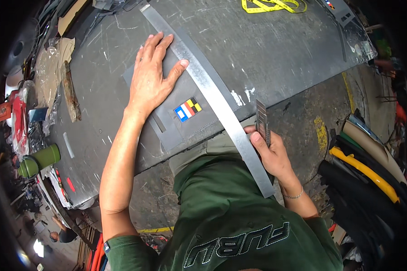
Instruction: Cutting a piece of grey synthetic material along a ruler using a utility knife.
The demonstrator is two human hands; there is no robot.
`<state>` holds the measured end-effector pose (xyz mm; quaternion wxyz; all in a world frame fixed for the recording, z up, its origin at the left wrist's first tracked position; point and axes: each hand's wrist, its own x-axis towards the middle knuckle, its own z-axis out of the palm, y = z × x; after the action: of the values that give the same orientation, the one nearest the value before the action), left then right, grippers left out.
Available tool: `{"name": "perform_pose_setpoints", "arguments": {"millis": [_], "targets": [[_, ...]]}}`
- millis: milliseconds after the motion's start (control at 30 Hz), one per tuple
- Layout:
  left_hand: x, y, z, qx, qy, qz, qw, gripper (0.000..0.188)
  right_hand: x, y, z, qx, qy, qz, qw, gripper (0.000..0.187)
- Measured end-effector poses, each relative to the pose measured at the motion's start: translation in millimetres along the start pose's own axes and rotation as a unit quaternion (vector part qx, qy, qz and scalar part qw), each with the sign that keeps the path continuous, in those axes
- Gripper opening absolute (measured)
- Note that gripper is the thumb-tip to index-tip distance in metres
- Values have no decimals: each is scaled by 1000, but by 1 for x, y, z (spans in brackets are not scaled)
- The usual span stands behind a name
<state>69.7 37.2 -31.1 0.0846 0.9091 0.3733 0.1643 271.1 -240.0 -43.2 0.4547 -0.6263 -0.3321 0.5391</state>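
A long metal straightedge (215, 99) runs slantwise over a grey sheet (208, 118) at the table's near edge, its near end sticking out past the edge in front of my shirt. My left hand (150, 86) lies flat on the sheet, fingers spread, with the thumb and fingertips at the straightedge's left side. On the sheet, right of my left wrist, is a small multicoloured patch (187, 109). My right hand (276, 156) is closed around a snap-off utility knife (261, 117), held upright just beyond the table edge, right of the straightedge. Part of its handle is hidden by my fingers.
The dark, scratched table (108, 54) fills the middle. A yellow tape measure (273, 5) lies at its far side. Plastic wrapping, a wooden piece (71, 90) and a green bottle (45, 159) line the left. Rolls of material (364, 171) are stacked on the right.
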Motion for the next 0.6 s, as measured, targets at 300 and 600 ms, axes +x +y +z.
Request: {"name": "perform_pose_setpoints", "arguments": {"millis": [300,600], "targets": [[-3,1,4,-2,0,2,1000,65,6,-24,17,100,-51,68,991,38],[-2,2,1,30,-6,46,998,83,-2,-17,15,144,-61,124,980,37]]}}
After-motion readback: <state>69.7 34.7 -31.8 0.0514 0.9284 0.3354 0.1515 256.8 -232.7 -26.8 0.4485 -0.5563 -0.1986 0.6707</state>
